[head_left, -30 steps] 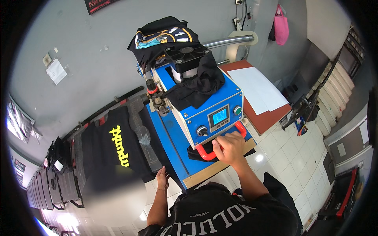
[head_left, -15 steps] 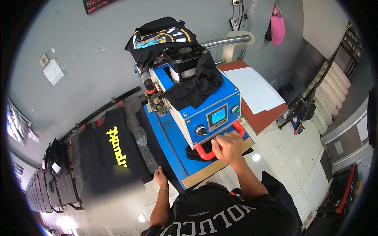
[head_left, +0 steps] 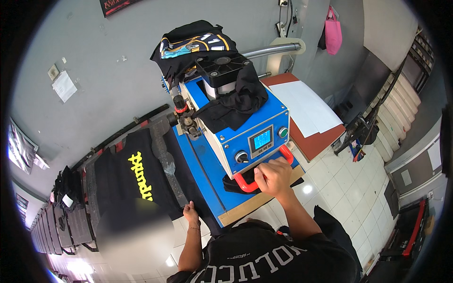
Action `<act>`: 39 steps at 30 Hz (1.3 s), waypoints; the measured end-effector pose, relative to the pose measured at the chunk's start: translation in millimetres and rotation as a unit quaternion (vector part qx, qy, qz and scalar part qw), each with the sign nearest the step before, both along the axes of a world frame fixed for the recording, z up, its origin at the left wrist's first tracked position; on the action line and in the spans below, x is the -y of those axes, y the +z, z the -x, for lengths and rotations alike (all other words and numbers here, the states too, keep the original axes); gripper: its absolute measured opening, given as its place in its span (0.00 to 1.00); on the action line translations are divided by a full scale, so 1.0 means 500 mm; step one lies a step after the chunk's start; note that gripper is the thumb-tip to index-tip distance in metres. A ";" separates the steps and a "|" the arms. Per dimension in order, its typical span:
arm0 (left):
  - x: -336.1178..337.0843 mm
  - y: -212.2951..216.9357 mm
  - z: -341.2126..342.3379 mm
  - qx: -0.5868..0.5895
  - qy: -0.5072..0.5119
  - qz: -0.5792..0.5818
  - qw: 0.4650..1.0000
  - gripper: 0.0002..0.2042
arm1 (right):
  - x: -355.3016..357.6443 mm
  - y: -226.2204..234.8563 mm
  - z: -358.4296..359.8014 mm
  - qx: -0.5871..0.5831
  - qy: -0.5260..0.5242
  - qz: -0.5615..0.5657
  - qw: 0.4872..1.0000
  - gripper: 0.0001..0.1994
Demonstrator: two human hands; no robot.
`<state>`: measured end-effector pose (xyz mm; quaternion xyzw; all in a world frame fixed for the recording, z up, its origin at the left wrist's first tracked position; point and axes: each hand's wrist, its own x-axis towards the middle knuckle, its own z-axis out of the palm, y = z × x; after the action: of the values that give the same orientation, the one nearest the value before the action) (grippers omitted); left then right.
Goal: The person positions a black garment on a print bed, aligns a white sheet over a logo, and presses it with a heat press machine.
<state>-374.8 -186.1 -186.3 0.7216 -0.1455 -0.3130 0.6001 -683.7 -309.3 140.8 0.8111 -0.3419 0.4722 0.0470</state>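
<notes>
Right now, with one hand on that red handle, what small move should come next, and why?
Probably ease the left hand clear before the red handle is moved. The right hand already grips that handle on the blue machine, while the left is at the near edge of the dark layers beside it, and the yellow-lettered black cloth there already looks spread out.

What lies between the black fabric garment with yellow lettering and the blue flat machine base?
Head view: a grey, scuffed flat board, then a black strip, apparently cloth.
</notes>
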 end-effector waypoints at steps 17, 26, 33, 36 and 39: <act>0.000 -0.027 -0.006 0.032 0.005 -0.054 0.998 0.18 | 0.004 -0.003 0.004 -0.021 0.002 -0.001 1.000 0.13; 0.002 0.007 0.007 0.052 0.005 -0.082 0.995 0.18 | 0.029 -0.023 0.013 0.005 0.056 0.046 0.997 0.12; -0.007 -0.016 -0.003 0.074 0.026 -0.058 0.995 0.18 | 0.040 -0.031 0.010 -0.006 0.068 0.070 0.995 0.15; -0.010 -0.031 -0.008 0.052 0.033 -0.055 0.997 0.18 | 0.043 -0.053 0.016 0.006 0.072 0.076 0.994 0.14; 0.000 -0.009 0.002 0.027 0.033 -0.066 0.997 0.18 | 0.046 -0.060 0.022 0.007 0.071 0.069 0.995 0.15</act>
<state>-375.7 -186.3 -191.0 0.7719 -0.1166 -0.2826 0.5574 -694.5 -332.1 110.7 0.8250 -0.2502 0.5023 0.0666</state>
